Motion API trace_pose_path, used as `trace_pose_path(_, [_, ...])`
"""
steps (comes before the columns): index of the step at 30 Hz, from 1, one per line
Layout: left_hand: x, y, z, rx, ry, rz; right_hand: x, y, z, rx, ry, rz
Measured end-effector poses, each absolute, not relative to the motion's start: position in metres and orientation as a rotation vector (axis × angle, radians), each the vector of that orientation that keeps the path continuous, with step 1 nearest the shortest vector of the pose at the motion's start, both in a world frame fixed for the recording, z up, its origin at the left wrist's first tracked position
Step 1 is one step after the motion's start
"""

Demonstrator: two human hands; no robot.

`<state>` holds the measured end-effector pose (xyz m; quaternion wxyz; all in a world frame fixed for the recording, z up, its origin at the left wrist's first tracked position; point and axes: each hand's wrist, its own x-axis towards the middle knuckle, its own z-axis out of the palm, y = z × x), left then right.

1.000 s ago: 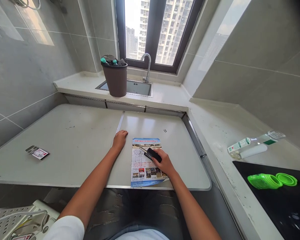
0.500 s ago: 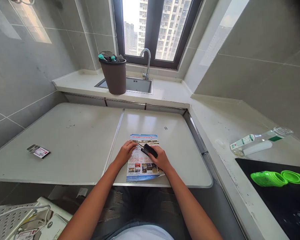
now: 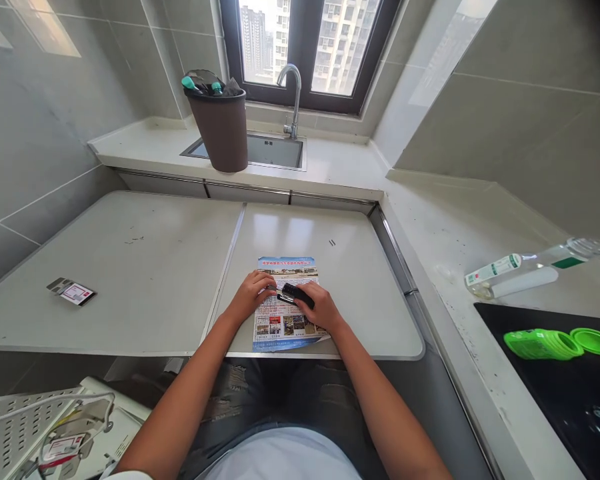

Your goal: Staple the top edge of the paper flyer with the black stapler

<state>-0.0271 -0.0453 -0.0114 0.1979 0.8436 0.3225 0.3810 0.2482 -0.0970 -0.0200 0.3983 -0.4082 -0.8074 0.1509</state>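
A black stapler (image 3: 296, 293) is held over the printed flyer (image 3: 280, 343), its metal part pointing left and its parts spread open. My right hand (image 3: 321, 308) is wrapped round the stapler's black body from the right. From the left, my left hand (image 3: 253, 295) has its fingers closed on the metal end of the stapler; the fingertips hide just what they pinch. The flyer lies flat on the white table (image 3: 180, 287) beneath both hands, with blue edges and small photos near its bottom.
Small dark strips (image 3: 332, 243) lie behind the flyer. At the left lies a card packet (image 3: 73, 291). A brown bin (image 3: 220, 130) stands by the sink (image 3: 275, 152). On the right counter are a clear bottle (image 3: 535, 267) and a green container (image 3: 543, 345). A white perforated rack (image 3: 10, 433) is lower left.
My left fingers have moved onto the stapler's metal end, which showed bare before. The stapler has turned flatter in my right hand. The camera view has tilted slightly downward.
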Motion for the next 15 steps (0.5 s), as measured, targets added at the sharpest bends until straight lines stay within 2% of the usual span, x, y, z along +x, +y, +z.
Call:
trace_pose_path(6, [-0.0239, -0.0384, -0.0178, 2.426, 0.929, 0.842, 0.2485, -0.0965, -0.0193, -1.046, -2.041, 0.436])
trace_pose_path(15, [-0.024, -0.0385, -0.0172, 2.336, 0.965, 0.858, 0.25, -0.0962, -0.0194, -1.035, -2.048, 0.453])
